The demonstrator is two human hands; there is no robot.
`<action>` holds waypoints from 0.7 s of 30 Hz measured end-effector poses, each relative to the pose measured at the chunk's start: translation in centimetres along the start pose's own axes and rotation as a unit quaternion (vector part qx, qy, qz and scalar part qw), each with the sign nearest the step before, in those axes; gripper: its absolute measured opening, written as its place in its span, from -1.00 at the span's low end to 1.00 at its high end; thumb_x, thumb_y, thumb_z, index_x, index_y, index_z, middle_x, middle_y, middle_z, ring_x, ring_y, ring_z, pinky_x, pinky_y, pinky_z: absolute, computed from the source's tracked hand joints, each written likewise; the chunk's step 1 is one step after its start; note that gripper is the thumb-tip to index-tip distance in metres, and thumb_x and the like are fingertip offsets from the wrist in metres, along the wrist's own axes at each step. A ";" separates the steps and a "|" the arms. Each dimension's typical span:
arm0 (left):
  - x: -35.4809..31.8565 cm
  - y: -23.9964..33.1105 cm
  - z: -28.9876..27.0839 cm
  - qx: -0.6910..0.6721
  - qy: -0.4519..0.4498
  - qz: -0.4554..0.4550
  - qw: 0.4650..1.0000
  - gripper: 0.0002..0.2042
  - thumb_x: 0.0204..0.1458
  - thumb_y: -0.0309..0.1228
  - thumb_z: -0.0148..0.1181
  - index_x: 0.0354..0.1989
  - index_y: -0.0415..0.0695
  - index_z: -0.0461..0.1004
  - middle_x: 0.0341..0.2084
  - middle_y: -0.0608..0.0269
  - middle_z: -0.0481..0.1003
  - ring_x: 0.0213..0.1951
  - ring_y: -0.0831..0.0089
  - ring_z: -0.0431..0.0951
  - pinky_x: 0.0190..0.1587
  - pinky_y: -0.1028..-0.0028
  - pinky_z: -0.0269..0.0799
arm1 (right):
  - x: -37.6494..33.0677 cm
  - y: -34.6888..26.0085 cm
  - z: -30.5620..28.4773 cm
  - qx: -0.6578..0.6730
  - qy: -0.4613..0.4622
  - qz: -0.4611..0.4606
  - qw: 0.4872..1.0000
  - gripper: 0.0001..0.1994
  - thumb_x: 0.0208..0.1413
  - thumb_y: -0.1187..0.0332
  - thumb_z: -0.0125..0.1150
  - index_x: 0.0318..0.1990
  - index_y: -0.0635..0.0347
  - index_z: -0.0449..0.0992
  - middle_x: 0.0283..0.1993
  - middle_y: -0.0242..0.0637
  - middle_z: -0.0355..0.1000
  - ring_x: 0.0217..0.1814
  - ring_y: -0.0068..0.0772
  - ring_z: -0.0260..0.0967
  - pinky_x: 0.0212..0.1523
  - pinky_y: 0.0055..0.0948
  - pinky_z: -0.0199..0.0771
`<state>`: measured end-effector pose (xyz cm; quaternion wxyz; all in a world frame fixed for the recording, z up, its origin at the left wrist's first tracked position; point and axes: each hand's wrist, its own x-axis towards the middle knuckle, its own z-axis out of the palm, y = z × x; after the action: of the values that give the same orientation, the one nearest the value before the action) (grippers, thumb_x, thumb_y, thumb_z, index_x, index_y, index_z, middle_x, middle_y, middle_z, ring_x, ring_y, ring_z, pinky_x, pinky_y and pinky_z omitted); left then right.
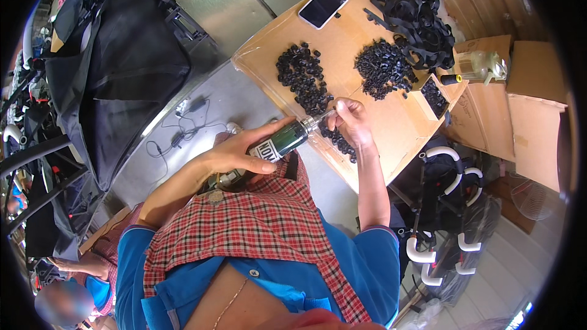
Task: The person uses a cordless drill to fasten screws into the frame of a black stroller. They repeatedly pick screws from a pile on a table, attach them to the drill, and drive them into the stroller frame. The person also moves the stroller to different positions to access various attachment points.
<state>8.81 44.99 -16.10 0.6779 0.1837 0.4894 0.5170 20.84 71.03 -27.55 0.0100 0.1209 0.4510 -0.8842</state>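
My left hand (242,154) is wrapped round a dark green, bottle-shaped cylinder (290,139) with a pale label and a silver neck. It is tilted, its neck pointing up and right towards the table. At the end of that neck, my right hand (353,122) has thumb and fingers pinched together; what lies between them is too small to make out. Just beyond both hands, a pile of small black plastic parts (301,79) spreads along the table's near left edge, running partly behind the right hand.
On the brown tabletop (269,46) lie a phone (323,7), another heap of black parts (383,68), tangled black straps (411,21) and a box of parts (433,98). Black folded frames with white curved handles (422,249) stand right. Black fabric (131,55) and another person (92,275) are left.
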 end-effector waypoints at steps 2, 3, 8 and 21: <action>0.0 -0.3 0.1 0.006 0.007 0.022 1.000 -0.02 -0.15 -0.23 0.39 0.43 -0.05 -0.13 -0.21 0.30 0.39 -0.40 0.61 0.43 -0.35 0.59 0.37 | 0.3 -1.1 -1.0 -0.037 0.024 -0.076 0.996 -0.75 0.21 0.24 0.16 -0.36 0.27 0.52 -0.47 -0.26 0.49 -0.49 -0.50 0.43 -0.43 -0.59 0.40; 0.0 -0.5 0.0 0.006 0.015 0.042 0.999 -0.02 -0.16 -0.23 0.39 0.43 -0.06 -0.13 -0.21 0.30 0.39 -0.40 0.61 0.43 -0.35 0.59 0.37 | 0.6 -1.9 -1.9 -0.055 0.035 -0.113 0.991 -0.74 0.21 0.22 0.16 -0.35 0.26 0.53 -0.46 -0.25 0.51 -0.48 -0.49 0.45 -0.42 -0.58 0.42; -0.1 -1.0 -0.6 0.013 0.037 0.081 0.996 0.00 -0.20 -0.21 0.38 0.42 -0.09 -0.12 -0.23 0.28 0.40 -0.40 0.60 0.43 -0.33 0.58 0.36 | 0.6 -3.0 -15.1 -0.644 0.364 -0.170 0.652 -0.85 0.08 0.44 0.15 -0.22 0.29 0.52 -0.25 -0.06 0.49 -0.28 -0.17 0.49 -0.25 -0.30 0.51; -2.8 1.9 1.2 -0.044 0.033 0.164 0.985 -0.01 -0.11 -0.32 0.33 0.44 -0.04 -0.25 -0.63 0.29 0.36 -0.62 0.55 0.41 -0.52 0.54 0.34 | 6.3 -7.7 -1.6 -0.329 0.226 -0.304 0.865 -0.83 0.03 0.63 0.23 -0.19 0.33 0.57 -0.33 -0.36 0.55 -0.34 -0.64 0.46 -0.26 -0.63 0.48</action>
<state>8.94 43.59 -12.81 0.5744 0.2145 0.4520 0.6479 14.10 77.41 -23.75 -0.3223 0.1636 0.7200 -0.5924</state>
